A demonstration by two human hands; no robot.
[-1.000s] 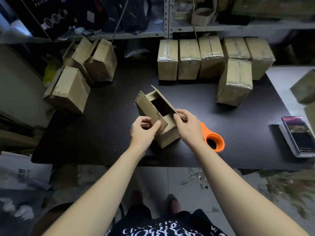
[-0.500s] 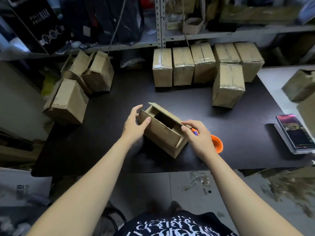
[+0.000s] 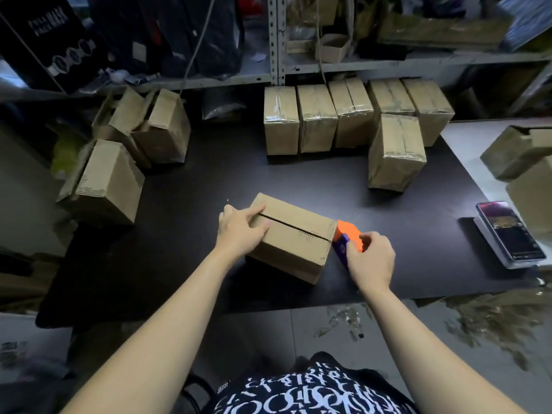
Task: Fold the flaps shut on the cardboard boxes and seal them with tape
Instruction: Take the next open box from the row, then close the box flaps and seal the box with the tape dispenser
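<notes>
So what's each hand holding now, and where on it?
The right hand grips the orange tape dispenser by its near end. The left hand only presses the box flaps down at its left end.

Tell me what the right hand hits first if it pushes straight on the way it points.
The right hand, gripping the orange tape dispenser, points left and forward: it would likely meet the cardboard box at its right end.

left hand point(image 3: 242, 231) pressing closed cardboard box point(image 3: 294, 237), right hand point(image 3: 370, 258) gripping orange tape dispenser point(image 3: 349, 236), black table point(image 3: 343, 186)
</notes>
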